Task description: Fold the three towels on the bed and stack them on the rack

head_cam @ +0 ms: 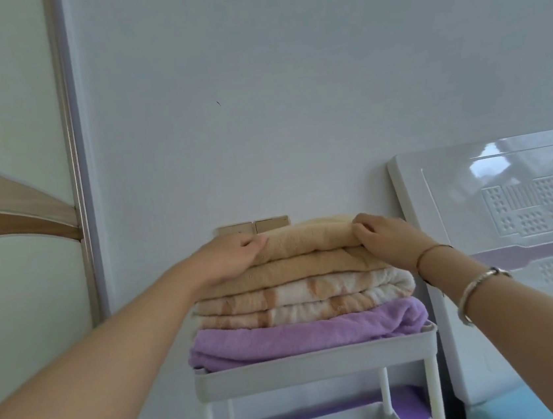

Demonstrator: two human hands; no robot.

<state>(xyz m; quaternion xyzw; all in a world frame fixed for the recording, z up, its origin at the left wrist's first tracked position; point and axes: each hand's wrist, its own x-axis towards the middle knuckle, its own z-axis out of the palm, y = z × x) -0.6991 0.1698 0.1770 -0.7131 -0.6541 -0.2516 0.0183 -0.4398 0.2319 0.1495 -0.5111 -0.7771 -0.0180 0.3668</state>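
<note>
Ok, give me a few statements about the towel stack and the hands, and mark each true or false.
1. The purple towel lies at the bottom of the stack. True.
2. The tan towel is on top. True.
3. Only the left hand touches the stack. False: the right hand rests on the tan towel too.
4. The stack sits on the floor. False: it sits on the rack, on its top tray.

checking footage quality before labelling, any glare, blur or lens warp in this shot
Head view: soft, even light with no hard shadows; glare patches on the glossy white panel at right; wide-angle warp stretches both forearms toward the lower corners; the towel stack and rack are sharp enough, with both hands mildly soft.
</note>
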